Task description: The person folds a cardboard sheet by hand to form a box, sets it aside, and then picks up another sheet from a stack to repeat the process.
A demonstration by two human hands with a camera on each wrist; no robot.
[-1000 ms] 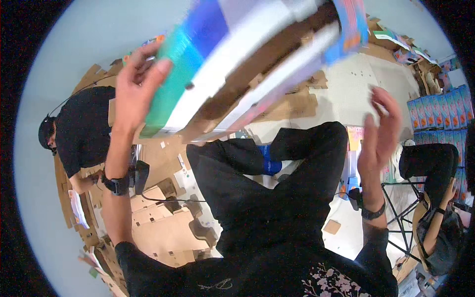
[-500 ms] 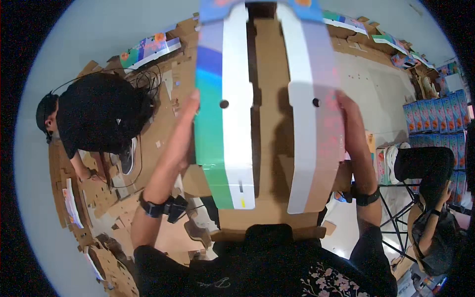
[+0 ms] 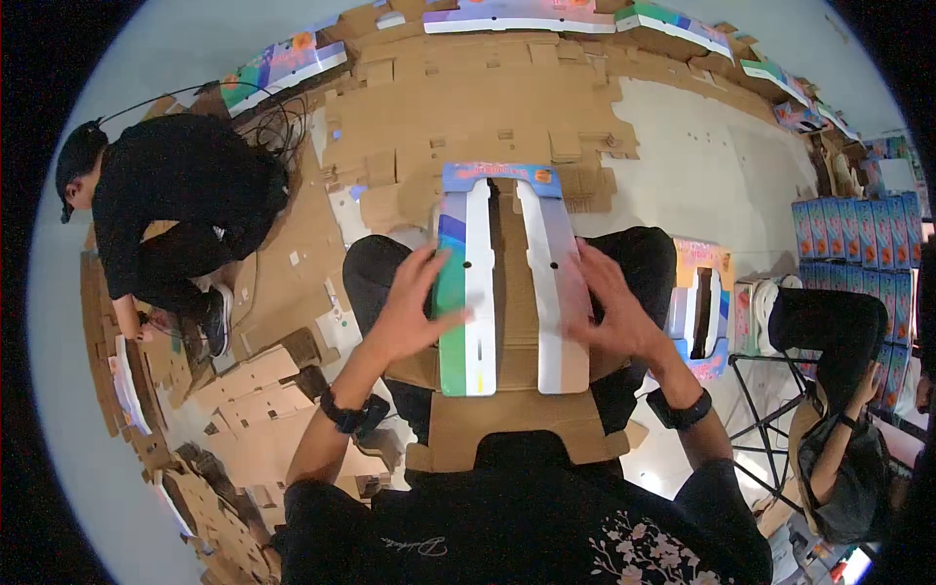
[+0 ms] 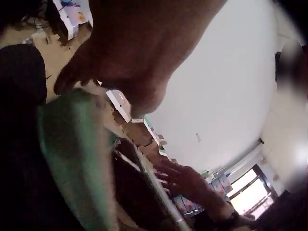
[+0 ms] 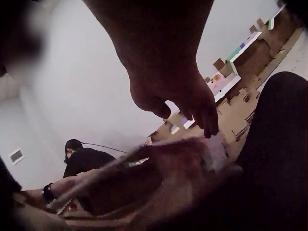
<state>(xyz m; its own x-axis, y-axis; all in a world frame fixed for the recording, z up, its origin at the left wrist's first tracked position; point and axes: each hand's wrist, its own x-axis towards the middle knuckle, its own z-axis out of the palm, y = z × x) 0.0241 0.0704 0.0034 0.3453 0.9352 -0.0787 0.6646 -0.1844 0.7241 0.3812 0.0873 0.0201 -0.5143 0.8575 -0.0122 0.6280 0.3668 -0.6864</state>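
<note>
Between the black-clad knees [image 3: 372, 283] lies a long printed cardboard box [image 3: 481, 292], running away from the body; can't tell if it's fully rested on the legs. Its top is two white strips [image 3: 549, 312] w/ a gap btwn, bare brown inside showing. At the near end a brown flap [image 3: 526, 419] sticks out toward the black shirt [image 3: 507, 531].

L hand [image 3: 408, 312] is at the green side, fingers loose & spread, thumb reaching over the top edge. R hand [image 3: 619, 307] is at the pinkish side, likewise loose, not clamped on anything. Wrist views are dark & blurry, so can't tell how firmly either one touches.

Step in hand, prob.: settling the box & squaring up its sides, near flap not yet tucked. Next move likely calls for even pressure from both hands, then folding that flap in w/o creasing the thin strips. Another printed box [image 3: 720, 302] is on the floor just beside the R knee, out of the way for now.
</note>
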